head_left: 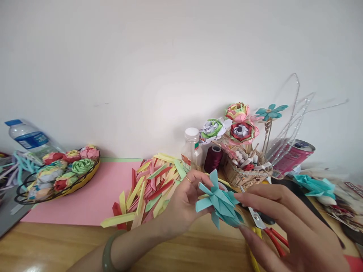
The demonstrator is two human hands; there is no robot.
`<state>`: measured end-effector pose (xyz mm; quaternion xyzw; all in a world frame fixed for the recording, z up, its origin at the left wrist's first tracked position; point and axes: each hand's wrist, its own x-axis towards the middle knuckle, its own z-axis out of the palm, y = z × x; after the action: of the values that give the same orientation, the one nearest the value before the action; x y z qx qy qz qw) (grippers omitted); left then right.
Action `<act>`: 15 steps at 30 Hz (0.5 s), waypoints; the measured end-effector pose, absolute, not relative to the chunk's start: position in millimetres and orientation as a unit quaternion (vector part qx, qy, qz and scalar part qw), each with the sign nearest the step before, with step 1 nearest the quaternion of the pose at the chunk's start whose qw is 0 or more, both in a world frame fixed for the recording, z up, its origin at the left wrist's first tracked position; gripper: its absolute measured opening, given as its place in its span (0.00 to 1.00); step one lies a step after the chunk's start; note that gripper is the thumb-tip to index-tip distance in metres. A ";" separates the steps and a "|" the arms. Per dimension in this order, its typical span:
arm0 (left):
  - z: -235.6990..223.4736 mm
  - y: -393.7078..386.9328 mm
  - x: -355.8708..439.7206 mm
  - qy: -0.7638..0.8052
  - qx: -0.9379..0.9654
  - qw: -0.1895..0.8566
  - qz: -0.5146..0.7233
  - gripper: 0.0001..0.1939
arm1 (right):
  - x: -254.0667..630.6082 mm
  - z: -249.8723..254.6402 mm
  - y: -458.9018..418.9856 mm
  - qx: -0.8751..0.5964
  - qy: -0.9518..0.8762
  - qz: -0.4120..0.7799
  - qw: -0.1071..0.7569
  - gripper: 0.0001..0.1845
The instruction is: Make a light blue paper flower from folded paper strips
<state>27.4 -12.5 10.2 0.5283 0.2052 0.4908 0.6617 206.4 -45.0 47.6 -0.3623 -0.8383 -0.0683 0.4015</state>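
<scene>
Nearest, the right hand (300, 223) is held with thumb and forefinger parted at the edge of a turquoise, many-pointed folded-paper flower (222, 204), placed at five o'clock from centre and gripped by the left hand (184, 200). From the flower, red-handled metal scissors (257, 218) are seen at three o'clock; multicoloured folded-paper strips (153, 185) are heaped at nine; beyond, a clear, white-capped bottle (192, 147) is set at eleven.

Single head-worn view, forward and down, close to the fingers (266, 206), the wall (159, 75) beyond.
</scene>
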 end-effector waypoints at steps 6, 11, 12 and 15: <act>8.4 -11.1 27.5 0.206 0.428 0.751 0.459 0.13 | 211.1 44.0 -49.3 -0.380 -0.832 -0.022 0.402 0.17; 2.9 -6.1 27.5 0.160 0.313 0.847 0.398 0.13 | 207.6 46.1 -41.9 -0.410 -0.821 0.059 0.393 0.21; 2.6 -5.8 27.9 0.159 0.295 0.854 0.398 0.13 | 205.8 45.4 -40.1 -0.416 -0.823 0.068 0.381 0.23; 3.6 -6.8 29.8 0.176 0.269 0.853 0.411 0.14 | 201.3 41.6 -37.0 -0.408 -0.829 0.093 0.372 0.20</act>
<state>29.8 -6.8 3.6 0.2693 0.1759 0.4106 0.8532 201.3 -37.0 41.6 -0.4081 -0.8285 0.0927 0.3721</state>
